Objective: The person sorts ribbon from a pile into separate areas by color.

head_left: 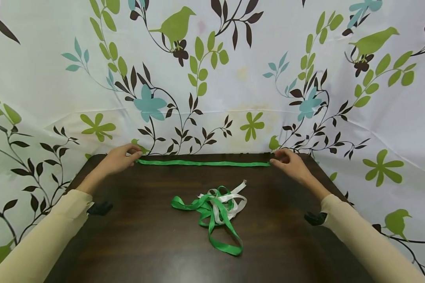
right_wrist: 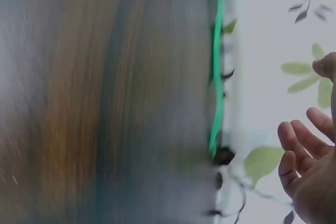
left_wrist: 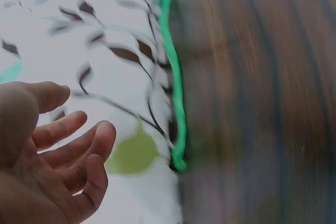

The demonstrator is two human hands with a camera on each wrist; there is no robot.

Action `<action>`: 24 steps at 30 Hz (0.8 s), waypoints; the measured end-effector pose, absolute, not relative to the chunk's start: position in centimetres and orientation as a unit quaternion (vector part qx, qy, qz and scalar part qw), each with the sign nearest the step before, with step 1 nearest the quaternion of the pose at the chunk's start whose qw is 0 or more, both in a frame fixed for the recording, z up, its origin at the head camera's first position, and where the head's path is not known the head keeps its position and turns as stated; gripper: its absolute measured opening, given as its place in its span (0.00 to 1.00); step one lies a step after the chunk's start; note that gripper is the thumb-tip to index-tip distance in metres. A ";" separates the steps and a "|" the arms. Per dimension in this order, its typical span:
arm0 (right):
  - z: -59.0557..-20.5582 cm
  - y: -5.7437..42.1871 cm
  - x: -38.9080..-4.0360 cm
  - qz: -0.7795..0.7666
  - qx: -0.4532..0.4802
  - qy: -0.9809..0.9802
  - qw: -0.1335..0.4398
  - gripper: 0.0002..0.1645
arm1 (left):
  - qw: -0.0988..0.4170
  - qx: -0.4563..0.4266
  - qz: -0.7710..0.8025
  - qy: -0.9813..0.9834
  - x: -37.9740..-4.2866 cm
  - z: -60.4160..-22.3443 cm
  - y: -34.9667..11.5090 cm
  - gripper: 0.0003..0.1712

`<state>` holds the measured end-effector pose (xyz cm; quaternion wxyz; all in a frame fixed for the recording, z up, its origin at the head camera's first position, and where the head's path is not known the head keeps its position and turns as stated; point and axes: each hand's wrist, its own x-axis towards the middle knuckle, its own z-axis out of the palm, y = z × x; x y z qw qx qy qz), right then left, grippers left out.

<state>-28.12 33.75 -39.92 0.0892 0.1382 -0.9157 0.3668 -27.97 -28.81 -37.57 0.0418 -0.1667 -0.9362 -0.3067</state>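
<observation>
A green ribbon [head_left: 202, 163] lies stretched out in a nearly straight line along the table's far edge. My left hand [head_left: 118, 158] is at its left end, fingers loosely bent. In the left wrist view, a gap shows between those fingers and the ribbon's end [left_wrist: 179, 162]. At the opposite end is my right hand [head_left: 288, 162]; the right wrist view shows its relaxed fingers [right_wrist: 291, 137] apart from the ribbon [right_wrist: 217, 77], holding nothing. Nearer the middle of the table sits a loose tangle of green ribbon [head_left: 205, 208] and white ribbon [head_left: 239, 202].
The dark wooden table [head_left: 145, 236] has rounded far corners. Right behind it hangs a white cloth [head_left: 226, 94] printed with birds, leaves and flowers. Dark straps or mounts show at both wrists, below the light sleeves [head_left: 53, 232].
</observation>
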 end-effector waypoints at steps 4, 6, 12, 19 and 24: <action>-39.0 32.1 -26.1 0.357 0.163 -0.915 0.097 0.32 | 0.047 -0.198 -0.324 -0.924 -25.6 -36.5 -26.7 0.25; -38.6 31.2 -25.1 0.352 0.176 -0.914 0.098 0.30 | 0.048 -0.209 -0.323 -0.922 -24.4 -36.2 -25.6 0.24; -37.7 28.0 -21.8 0.330 0.233 -0.909 0.098 0.20 | 0.052 -0.238 -0.319 -0.916 -22.0 -36.2 -22.5 0.20; -37.6 24.1 -18.7 0.245 0.312 -0.911 0.114 0.08 | 0.035 -0.265 -0.338 -0.902 -20.2 -37.7 -20.0 0.21; -38.1 21.2 -16.9 0.239 0.333 -0.904 0.123 0.10 | 0.011 -0.267 -0.337 -0.903 -19.8 -38.9 -19.2 0.20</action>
